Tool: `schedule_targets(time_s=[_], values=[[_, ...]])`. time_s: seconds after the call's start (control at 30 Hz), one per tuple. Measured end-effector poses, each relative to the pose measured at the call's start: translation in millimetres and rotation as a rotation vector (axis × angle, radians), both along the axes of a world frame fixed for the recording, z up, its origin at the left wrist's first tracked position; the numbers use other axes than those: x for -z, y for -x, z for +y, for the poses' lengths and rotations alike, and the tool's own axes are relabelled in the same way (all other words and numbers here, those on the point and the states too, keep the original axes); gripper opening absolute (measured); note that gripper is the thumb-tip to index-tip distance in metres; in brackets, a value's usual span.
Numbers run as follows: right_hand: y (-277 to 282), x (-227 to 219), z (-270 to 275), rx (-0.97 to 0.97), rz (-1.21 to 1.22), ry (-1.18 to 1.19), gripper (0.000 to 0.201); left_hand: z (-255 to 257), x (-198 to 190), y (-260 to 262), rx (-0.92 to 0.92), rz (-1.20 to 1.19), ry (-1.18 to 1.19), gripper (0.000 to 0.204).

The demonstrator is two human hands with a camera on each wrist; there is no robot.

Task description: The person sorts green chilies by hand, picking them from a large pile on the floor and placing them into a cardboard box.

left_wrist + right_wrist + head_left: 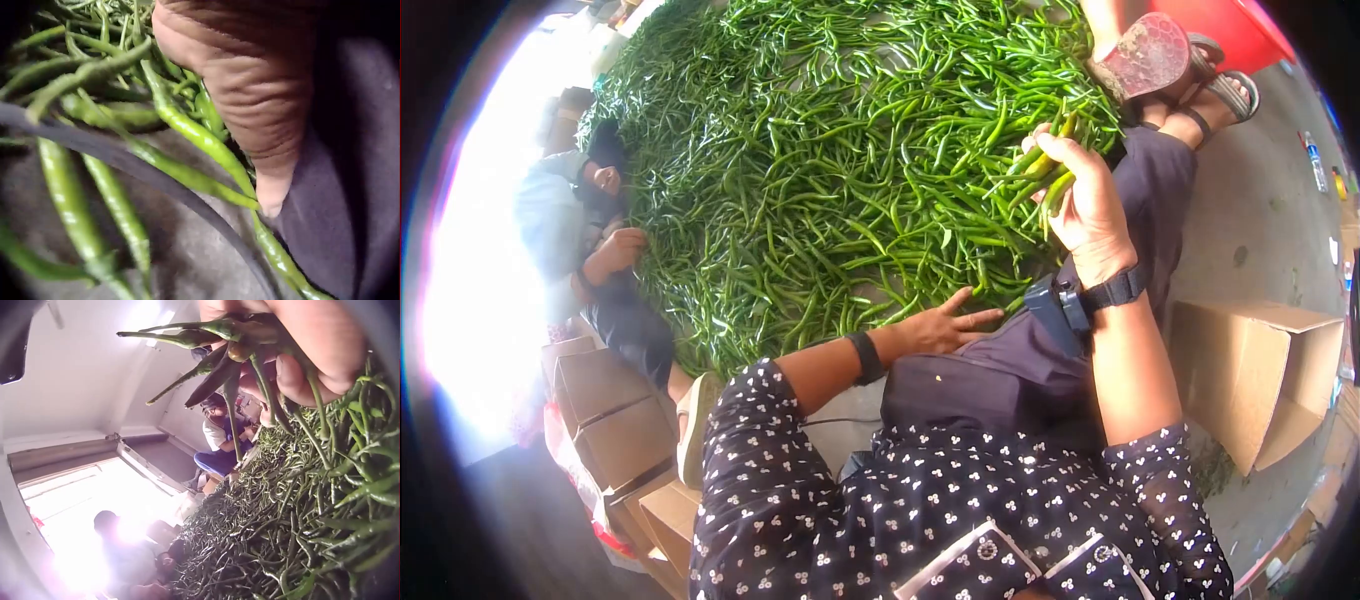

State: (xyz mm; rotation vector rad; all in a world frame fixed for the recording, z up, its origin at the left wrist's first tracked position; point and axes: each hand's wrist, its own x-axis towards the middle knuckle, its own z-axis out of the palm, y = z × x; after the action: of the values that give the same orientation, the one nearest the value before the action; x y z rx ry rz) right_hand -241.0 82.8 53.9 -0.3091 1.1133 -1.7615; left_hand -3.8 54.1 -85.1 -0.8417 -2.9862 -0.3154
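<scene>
My right hand (1085, 200) grips a small bunch of green chili peppers (1055, 190), raised over the right side of a wide heap of green chilies (830, 180). Seen from the right wrist, their thin stems (231, 415) stick out from between the curled fingers, and one dark chili (209, 384) is among them. My left hand (940, 328) lies low at the heap's near edge, fingers spread, beside the dark trouser leg (1020, 360). In the left wrist view a digit of that hand (250, 94) points down, its tip right at the ends of loose chilies (200, 140).
Another person (610, 250) sits at the heap's left side, and one more (222, 434) sits farther off. An open cardboard box (1240, 370) stands on the floor at right. Sandalled feet (1215, 105) and a red tub (1250, 35) are at upper right.
</scene>
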Motion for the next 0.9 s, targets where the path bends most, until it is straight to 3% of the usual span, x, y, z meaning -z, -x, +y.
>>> schedule_targets(time_s=[0.07, 0.2, 0.27, 0.4, 0.53, 0.63, 0.7, 0.8, 0.83, 0.9], values=[[1, -3, 1, -0.001, 0.022, -0.002, 0.014, -3, 0, 2, -0.03, -0.013, -0.1, 0.039], [0, 1, -2, 0.028, -0.015, 0.025, 0.014, -12, -19, -1, -0.067, -0.048, -0.012, 0.037], [1, -1, 0, -0.022, 0.023, -0.003, 0.014, -30, -46, -5, -0.248, -0.13, -0.01, 0.029], [1, 8, 0, 0.001, 0.006, -0.027, 0.013, -98, -50, -39, -0.479, 0.074, 0.317, 0.024], [3, 12, -4, -0.02, -0.005, -0.045, 0.012, -145, -111, -62, -1.094, -0.006, 0.362, 0.027], [4, 16, -7, -0.024, -0.038, -0.028, 0.012, -150, -131, -81, -1.263, 0.168, 0.414, 0.037], [3, 16, -8, -0.008, -0.048, -0.033, 0.012, -131, -132, -84, -1.12, 0.105, 0.267, 0.041], [0, 17, -9, 0.004, -0.057, -0.029, 0.013, -71, -105, -79, -0.748, -0.039, -0.129, 0.044], [1, 18, -9, 0.004, -0.059, -0.051, 0.013, -50, -97, -76, -0.629, -0.208, -0.153, 0.043], [2, 21, -9, 0.007, -0.06, -0.094, 0.013, -19, -71, -78, -0.44, -0.185, -0.212, 0.037]])
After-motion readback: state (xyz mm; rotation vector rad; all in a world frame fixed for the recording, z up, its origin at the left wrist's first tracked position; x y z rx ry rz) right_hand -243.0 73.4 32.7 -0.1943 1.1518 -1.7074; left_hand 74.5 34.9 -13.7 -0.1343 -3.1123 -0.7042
